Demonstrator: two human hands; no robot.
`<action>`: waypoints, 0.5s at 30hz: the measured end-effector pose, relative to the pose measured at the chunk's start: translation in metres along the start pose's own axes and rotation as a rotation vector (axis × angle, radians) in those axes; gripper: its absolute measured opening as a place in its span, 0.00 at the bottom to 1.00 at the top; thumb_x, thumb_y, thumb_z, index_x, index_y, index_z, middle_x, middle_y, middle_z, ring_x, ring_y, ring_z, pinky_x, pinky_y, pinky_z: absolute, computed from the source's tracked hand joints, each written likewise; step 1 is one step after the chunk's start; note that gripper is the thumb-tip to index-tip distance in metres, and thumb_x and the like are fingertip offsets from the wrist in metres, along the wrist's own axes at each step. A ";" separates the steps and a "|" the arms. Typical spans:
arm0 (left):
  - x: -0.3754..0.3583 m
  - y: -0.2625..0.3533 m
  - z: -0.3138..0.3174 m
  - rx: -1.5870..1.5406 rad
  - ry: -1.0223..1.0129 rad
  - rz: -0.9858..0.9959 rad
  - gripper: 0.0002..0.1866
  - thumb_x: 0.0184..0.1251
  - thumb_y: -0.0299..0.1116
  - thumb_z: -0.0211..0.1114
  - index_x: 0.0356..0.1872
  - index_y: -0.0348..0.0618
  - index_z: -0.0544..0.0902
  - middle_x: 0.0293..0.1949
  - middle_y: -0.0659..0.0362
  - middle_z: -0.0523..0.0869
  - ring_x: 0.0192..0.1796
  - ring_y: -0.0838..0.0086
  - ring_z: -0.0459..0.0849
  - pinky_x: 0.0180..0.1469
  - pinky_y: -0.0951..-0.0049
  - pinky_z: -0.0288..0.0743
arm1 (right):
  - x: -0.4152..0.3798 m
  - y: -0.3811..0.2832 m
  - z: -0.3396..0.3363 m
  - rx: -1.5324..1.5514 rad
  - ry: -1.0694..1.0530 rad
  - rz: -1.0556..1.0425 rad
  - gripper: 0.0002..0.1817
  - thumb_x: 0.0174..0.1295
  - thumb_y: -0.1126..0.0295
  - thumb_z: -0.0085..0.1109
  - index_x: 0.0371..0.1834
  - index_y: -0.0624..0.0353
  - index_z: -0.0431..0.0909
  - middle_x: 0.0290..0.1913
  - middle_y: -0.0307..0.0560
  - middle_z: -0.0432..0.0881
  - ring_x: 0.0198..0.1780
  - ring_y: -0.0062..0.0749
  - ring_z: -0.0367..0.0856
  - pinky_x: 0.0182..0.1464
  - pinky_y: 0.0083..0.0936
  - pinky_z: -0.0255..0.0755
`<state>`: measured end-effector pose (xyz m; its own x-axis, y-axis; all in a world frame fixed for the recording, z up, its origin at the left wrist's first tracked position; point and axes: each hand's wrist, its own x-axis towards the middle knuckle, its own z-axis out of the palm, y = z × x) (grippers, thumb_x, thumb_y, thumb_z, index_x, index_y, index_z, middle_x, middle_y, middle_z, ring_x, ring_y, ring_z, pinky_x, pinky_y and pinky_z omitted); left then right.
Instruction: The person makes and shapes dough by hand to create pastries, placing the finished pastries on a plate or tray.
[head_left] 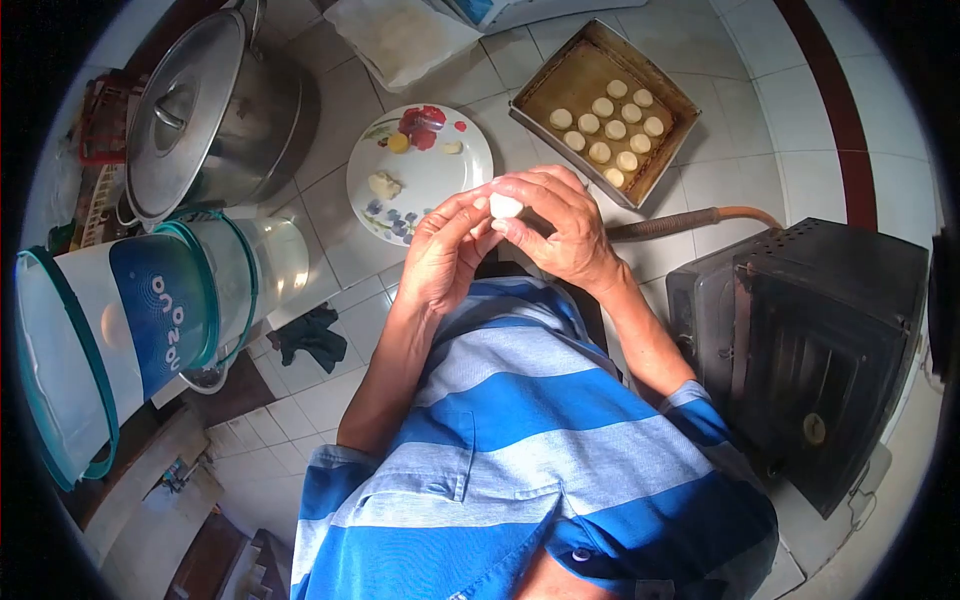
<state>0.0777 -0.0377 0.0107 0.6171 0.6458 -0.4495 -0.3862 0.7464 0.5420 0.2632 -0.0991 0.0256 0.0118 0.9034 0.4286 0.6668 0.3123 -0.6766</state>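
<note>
The single view comes from a camera worn on the person's head, looking forward and steeply down past the blue-and-grey striped cotton shirt (500, 400), which fills the lower middle at close range. The bare left hand (447, 245) and right hand (557, 225) lie near mid-view, a little farther off. Beyond them, the white tiled tabletop (335, 215) is seen from above. The very wide lens bends straight lines and darkens the corners.
</note>
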 end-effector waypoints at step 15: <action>-0.005 -0.001 -0.002 0.025 0.077 0.057 0.18 0.79 0.28 0.66 0.65 0.33 0.81 0.54 0.54 0.87 0.54 0.73 0.89 0.63 0.73 0.87 | 0.005 0.003 -0.007 0.184 0.057 -0.002 0.15 0.63 0.68 0.74 0.53 0.52 0.87 0.63 0.45 0.84 0.56 0.43 0.85 0.58 0.38 0.80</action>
<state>0.0739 -0.0415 0.0106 0.5394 0.6983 -0.4706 -0.4015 0.7045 0.5852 0.2709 -0.0960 0.0296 0.0569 0.8863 0.4596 0.5195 0.3669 -0.7717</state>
